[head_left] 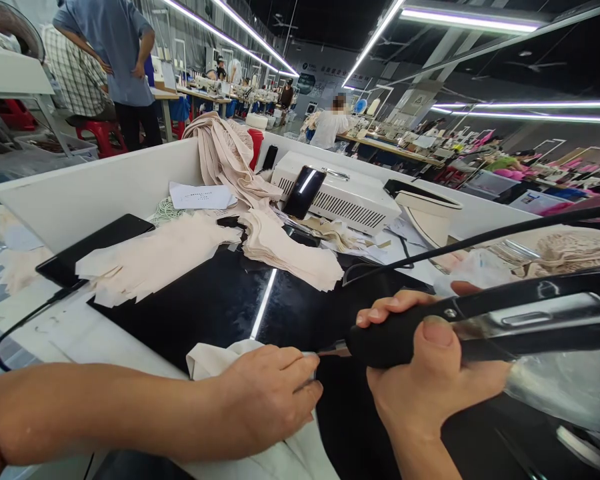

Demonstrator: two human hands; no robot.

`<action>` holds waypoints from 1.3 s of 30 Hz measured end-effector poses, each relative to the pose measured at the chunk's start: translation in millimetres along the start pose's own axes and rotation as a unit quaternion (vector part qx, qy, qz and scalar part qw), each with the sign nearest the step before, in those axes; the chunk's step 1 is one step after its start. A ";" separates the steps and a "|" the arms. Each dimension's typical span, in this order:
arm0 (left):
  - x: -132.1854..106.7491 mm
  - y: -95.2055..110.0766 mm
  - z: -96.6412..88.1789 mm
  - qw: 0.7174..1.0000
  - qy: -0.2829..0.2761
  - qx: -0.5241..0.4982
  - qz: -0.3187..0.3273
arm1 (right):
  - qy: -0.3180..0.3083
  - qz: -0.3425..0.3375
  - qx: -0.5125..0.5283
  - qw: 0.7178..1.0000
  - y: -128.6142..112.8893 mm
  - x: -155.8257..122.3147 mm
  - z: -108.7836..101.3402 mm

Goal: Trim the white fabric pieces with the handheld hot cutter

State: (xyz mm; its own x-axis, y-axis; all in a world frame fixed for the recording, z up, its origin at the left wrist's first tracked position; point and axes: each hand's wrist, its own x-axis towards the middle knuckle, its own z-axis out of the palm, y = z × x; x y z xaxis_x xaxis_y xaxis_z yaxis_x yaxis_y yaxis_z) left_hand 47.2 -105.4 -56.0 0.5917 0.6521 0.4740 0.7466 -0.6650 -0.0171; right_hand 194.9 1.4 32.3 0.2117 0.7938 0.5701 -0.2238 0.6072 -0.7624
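Note:
My left hand [275,387] is closed, pinching a piece of off-white fabric [213,357] that hangs down over the front edge. My right hand [425,380] wraps round the rounded end of a long black device with a metal plate along its side [485,327], thumb in front and fingers over the top. A thin strip shows between that end and my left fingertips; I cannot tell what it is. Behind my hands, a stack of pale pink cut pieces [290,250] and a wider pale piece [155,257] lie on the glossy black surface [220,313].
A white vented box [340,187] stands at the back with a phone [305,190] leaning on it. Draped pink fabric [225,157] hangs over the white rim. A black slab [95,253] with a cable lies left. A black cable [480,240] crosses the right side. People stand beyond.

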 end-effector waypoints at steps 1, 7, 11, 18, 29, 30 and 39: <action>-0.5 0.1 0.7 1.000 -0.003 0.000 0.000 | 0.001 0.000 0.000 1.000 0.3 0.0 -0.1; -1.1 1.3 5.0 1.000 -0.011 0.009 0.004 | 0.003 0.002 0.010 1.000 -0.7 0.0 0.0; -0.1 1.6 2.9 1.000 0.008 0.024 0.001 | 0.021 0.014 0.013 1.000 -2.4 0.3 1.9; 1.8 0.7 -4.4 1.000 -0.001 0.028 -0.001 | 0.021 0.017 0.006 1.000 -5.2 1.1 5.4; 2.6 0.1 -1.8 0.999 0.018 0.042 0.010 | 0.022 0.005 0.028 0.999 -0.3 2.7 1.1; 2.4 0.0 -1.6 0.999 0.023 0.046 0.010 | 0.021 0.008 0.030 0.999 0.6 2.2 1.0; 1.5 2.1 5.7 0.995 0.048 0.081 0.023 | 0.029 0.009 0.036 0.999 -1.5 -2.0 3.5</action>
State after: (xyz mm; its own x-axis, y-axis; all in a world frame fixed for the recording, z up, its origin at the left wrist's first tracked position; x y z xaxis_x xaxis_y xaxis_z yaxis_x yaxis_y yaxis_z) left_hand 51.4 -103.7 -60.4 0.6005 0.5788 0.5517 0.7633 -0.6206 -0.1796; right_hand 191.4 -1.0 33.3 0.2612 0.8023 0.5368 -0.2954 0.5958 -0.7468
